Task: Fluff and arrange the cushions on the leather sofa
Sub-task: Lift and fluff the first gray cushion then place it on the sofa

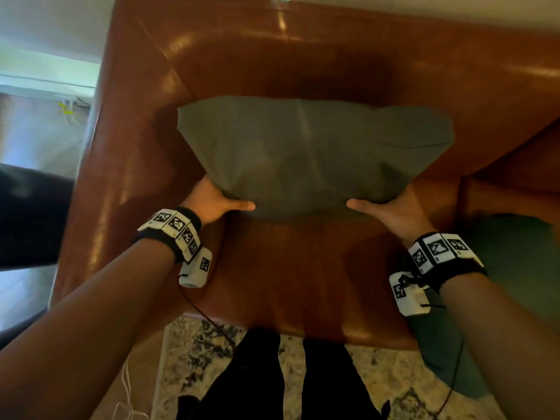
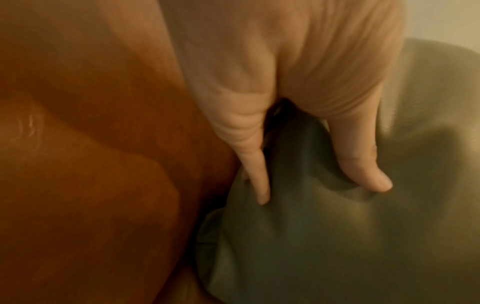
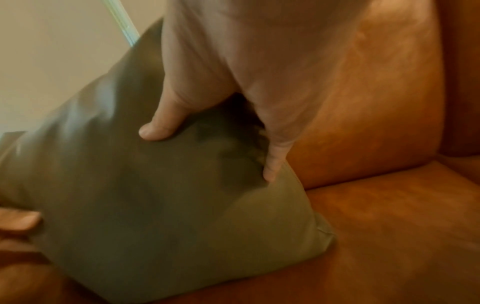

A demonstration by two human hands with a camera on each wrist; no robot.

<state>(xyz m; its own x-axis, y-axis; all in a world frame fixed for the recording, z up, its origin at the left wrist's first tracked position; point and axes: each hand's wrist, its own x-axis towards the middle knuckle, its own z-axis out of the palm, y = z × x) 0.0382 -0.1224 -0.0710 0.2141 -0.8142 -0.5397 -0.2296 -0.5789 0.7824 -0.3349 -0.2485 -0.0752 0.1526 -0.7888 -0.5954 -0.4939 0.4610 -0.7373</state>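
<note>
Olive cushion point(image 1: 312, 153): gripped at its near lower corners by my left hand point(image 1: 212, 201) and right hand point(image 1: 391, 209), thumbs lying on its front face. Brown leather sofa point(image 1: 303, 268): seat beneath my fingers, backrest beyond them. Second green cushion point(image 1: 515, 268): right of my right wrist.

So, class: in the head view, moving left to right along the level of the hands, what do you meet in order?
Sofa armrest → left hand → green cushion, gripped at its lower corners by both hands → right hand → second green cushion at the right edge.
</note>
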